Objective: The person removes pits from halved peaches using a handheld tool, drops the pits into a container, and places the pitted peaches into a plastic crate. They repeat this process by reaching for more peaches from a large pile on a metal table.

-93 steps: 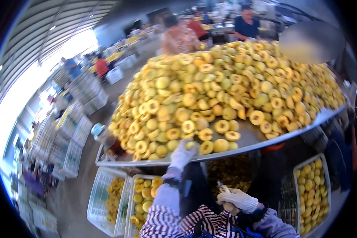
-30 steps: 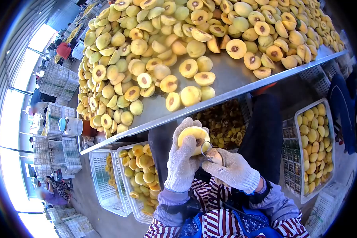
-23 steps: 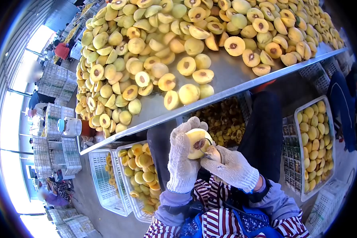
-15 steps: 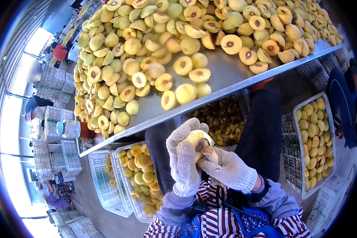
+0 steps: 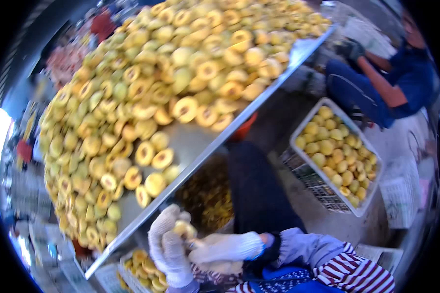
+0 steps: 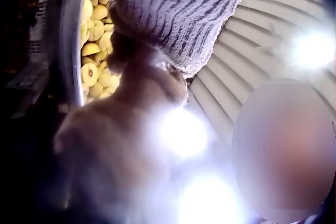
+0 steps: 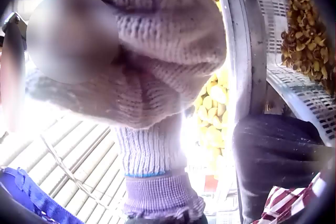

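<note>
In the head view, both gloved hands meet low in front of the striped clothing. My left hand (image 5: 170, 246) curls upright around a piece of yellow fruit (image 5: 183, 228). Against its inner side, my right hand (image 5: 225, 250) pinches a small pale handle (image 5: 196, 243); its metal loop is lost in blur. Knitted gloves fill much of both wrist views, and the fruit between the fingers cannot be made out there.
A metal table (image 5: 181, 139) bears a large heap of halved yellow fruit. Below its edge lies a container of dark scraps (image 5: 212, 207). Fruit-filled crates stand at right (image 5: 369, 195) and lower left (image 5: 132, 278). A seated person (image 5: 401, 93) is at upper right.
The head view has swung right, shifting the table, hands and right crate leftward in the picture. The seated person now shows more fully. Both hands remain together at the fruit.
</note>
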Demonstrator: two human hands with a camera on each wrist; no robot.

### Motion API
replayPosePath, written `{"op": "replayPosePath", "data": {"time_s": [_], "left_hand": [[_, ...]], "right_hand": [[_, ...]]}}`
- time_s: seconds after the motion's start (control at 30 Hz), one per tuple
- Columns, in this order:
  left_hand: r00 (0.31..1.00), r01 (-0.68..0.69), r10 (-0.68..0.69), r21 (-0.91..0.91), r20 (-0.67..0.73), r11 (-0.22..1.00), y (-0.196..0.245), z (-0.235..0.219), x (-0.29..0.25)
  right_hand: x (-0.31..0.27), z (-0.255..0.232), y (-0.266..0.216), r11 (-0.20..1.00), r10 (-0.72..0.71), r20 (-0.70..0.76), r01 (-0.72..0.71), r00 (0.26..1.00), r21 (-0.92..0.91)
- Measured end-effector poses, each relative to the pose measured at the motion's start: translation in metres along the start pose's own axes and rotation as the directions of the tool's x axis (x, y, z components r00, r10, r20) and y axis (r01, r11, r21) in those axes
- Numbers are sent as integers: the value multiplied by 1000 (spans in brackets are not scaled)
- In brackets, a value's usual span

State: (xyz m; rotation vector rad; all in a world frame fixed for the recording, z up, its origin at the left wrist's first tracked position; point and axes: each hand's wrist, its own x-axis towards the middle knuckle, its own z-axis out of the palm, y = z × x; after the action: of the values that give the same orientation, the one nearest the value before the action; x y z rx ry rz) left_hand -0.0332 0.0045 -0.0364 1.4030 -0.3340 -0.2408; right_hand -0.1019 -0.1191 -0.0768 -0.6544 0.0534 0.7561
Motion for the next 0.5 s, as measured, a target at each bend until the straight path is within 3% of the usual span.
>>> {"op": "replayPosePath", "data": {"time_s": [0.03, 0.1, 0.13, 0.17, 0.2, 0.23, 0.3, 0.37, 0.4, 0.43, 0.47, 0.5], "left_hand": [[998, 60, -60, 24, -3, 998, 3, 1, 4], [997, 48, -53, 81, 55, 996, 8, 2, 10], [989, -147, 145, 291, 29, 945, 16, 23, 10], [980, -197, 183, 321, 72, 927, 15, 23, 11], [970, -244, 219, 348, 110, 905, 14, 21, 11], [958, -285, 248, 375, 146, 882, 12, 19, 11], [977, -157, 106, 285, 185, 945, 10, 14, 19], [979, -12, -34, 225, 200, 974, 11, 7, 25], [987, 76, -97, 160, 127, 984, 11, 13, 16], [989, -130, 109, 241, 98, 962, -1, 16, 13], [938, -342, 295, 339, 183, 876, -1, 14, 15], [926, -372, 310, 392, 215, 841, 0, 13, 14]], "right_hand": [[-3, 8, -12, 1000, 3, -34, -4, 999, -30], [5, -3, 0, 993, -116, 63, 114, 991, 42], [14, -10, 9, 962, -17, 67, -2, 998, 273], [24, -16, 18, 865, 83, 71, -107, 994, 491], [27, -12, 19, 675, 172, 79, -176, 982, 717], [24, -18, 23, 816, 55, 118, -113, 991, 566], [18, -30, 30, 963, -180, 192, 134, 965, 233], [-4, -17, 1, 983, -74, 177, 41, 981, 181], [3, -19, 10, 907, -150, 349, -12, 925, 421], [10, -21, 18, 769, -223, 513, -174, 829, 615], [16, -23, 27, 626, -284, 651, -378, 704, 682], [0, -19, 12, 785, -169, 516, -202, 840, 586]]}}
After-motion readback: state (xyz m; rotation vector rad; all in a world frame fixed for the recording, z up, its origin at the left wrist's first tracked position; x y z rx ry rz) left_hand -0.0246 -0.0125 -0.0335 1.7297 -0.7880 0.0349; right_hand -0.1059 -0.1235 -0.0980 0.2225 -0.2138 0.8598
